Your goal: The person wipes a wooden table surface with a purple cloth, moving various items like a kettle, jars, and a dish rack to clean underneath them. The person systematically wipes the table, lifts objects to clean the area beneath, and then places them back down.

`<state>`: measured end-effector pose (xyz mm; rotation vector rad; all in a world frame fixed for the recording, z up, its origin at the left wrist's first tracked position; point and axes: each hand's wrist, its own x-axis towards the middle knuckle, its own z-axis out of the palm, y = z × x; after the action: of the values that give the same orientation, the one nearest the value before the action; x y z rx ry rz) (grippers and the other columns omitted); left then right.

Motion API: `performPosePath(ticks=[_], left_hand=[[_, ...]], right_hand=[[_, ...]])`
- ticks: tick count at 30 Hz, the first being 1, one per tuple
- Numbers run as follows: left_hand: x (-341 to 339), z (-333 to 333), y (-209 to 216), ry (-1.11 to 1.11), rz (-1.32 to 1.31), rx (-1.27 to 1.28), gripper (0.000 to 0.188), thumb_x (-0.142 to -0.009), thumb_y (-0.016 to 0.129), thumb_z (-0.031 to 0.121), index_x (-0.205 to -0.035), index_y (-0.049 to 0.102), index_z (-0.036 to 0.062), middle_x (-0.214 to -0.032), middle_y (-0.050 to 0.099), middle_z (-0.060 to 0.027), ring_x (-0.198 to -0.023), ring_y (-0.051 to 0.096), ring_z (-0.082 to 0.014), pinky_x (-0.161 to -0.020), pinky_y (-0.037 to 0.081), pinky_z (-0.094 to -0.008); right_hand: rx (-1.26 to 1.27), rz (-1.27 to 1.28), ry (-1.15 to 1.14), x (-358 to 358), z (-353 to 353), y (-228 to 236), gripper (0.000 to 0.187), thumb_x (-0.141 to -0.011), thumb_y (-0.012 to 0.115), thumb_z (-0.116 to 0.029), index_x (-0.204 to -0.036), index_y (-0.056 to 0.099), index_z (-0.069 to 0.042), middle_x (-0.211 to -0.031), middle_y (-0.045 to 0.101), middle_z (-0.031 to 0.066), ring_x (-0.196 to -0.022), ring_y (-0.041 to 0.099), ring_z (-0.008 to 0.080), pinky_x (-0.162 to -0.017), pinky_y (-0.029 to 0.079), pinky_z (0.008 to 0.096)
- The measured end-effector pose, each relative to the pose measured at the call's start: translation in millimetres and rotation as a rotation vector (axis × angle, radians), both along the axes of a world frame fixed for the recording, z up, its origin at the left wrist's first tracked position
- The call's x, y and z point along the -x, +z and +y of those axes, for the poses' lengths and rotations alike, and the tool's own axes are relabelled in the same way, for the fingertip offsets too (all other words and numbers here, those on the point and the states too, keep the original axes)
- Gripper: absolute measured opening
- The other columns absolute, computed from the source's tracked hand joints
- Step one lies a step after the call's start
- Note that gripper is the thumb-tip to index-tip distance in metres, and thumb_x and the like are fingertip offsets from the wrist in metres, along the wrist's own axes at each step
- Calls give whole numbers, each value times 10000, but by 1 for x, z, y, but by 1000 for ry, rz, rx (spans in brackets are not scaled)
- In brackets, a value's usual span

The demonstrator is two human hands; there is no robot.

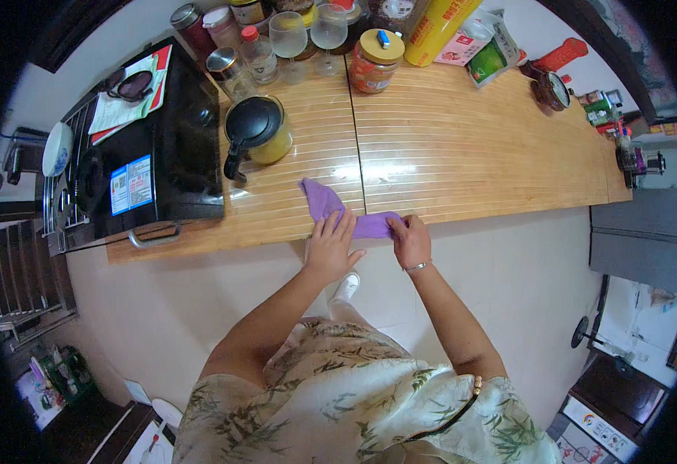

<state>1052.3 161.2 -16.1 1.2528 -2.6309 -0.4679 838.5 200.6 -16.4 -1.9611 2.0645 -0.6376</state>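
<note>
A purple cloth lies at the front edge of the wooden table, partly folded, with one loose corner pointing up and to the left. My left hand rests flat on its left part, the fingers stretched out and the thumb apart. At the cloth's right end, my right hand pinches the fabric between thumb and fingers. A glass pitcher with a black lid and yellow liquid stands beyond my left hand.
A black oven with papers and sunglasses on top stands at the left. Along the back are stemmed glasses, bottles, an orange-lidded jar and a yellow roll box. A small round clock sits at the back right.
</note>
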Motion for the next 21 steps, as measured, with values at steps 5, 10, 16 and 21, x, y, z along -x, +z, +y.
performPosePath(ticks=[5,10,16,21], left_hand=[[7,-14,1,16,47,1,602,-856,596,430,-1319,503,56,-1385,477,-108,-1219,450,-309,-1004,335,-499],[-3,-42,-1,163,228,-204,338,-852,618,221,-1154,609,68,-1159,595,-125,-1009,560,-330,-872,440,-476],[-11,-23,-11,260,327,-224,203,-835,614,116,-1027,628,54,-955,575,-153,-949,560,-363,-803,471,-446],[-8,-64,-18,346,313,-151,138,-841,600,120,-967,627,69,-941,569,-140,-926,566,-354,-753,480,-450]], right_hand=[[19,8,-2,-2,2,-4,255,-722,655,-49,-960,711,-122,-843,584,163,-804,578,343,-694,479,441],[155,97,-59,18,-14,12,288,-707,667,-1,-964,708,-124,-912,615,151,-835,593,341,-724,489,433],[136,25,-56,-29,-15,2,368,-724,715,-172,-1072,665,-62,-1139,581,193,-1045,536,369,-913,427,467],[139,104,-16,-47,-59,-13,346,-772,659,-165,-1112,661,-98,-1148,577,172,-1063,528,341,-879,425,464]])
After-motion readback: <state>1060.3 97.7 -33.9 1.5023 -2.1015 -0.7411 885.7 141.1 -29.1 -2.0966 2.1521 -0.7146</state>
